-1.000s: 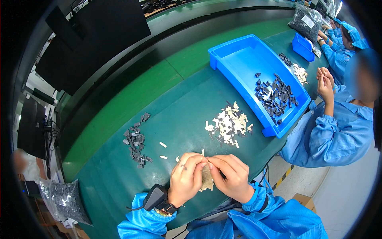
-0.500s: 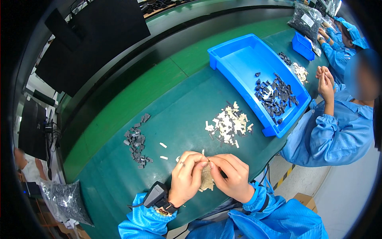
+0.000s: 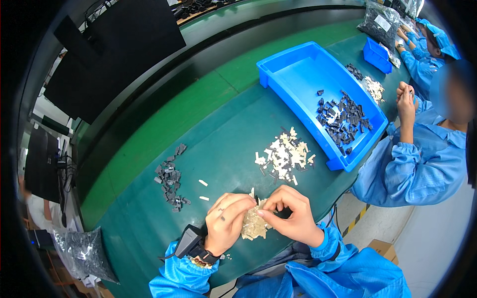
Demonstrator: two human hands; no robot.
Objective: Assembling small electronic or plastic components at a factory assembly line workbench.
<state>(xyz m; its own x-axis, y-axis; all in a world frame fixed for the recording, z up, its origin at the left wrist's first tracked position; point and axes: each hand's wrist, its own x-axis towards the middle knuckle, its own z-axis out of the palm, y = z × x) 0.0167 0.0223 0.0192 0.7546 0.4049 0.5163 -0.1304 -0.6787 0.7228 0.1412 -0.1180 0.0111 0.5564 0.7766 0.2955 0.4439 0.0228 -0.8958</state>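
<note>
Near the table's front edge, my left hand [image 3: 226, 221] is closed, its fingers pinching a small black plastic piece [image 3: 257, 199] that shows at the fingertips. My right hand [image 3: 293, 218] is beside it, thumb and forefinger close together; what they hold, if anything, is too small to make out. Under and between both hands lies a heap of thin beige strips [image 3: 254, 229]. Two loose cream strips [image 3: 203, 183] lie beyond my left hand. Further left is a cluster of dark grey plastic pieces [image 3: 170, 179]. Beyond my right hand sits a mixed pile of cream and black pieces [image 3: 285, 155].
A large blue tray [image 3: 283, 67] holding black pieces stands at the back right. A smaller blue bin [image 3: 376, 55] and a bag of dark parts [image 3: 378, 24] lie beyond it. Co-workers in blue sit at right. Another clear bag [image 3: 84, 253] is at left.
My fingertips, which met before, have come apart. My right fingers have lowered toward the beige heap, and my left hand has turned slightly, with the black piece at its fingertips.
</note>
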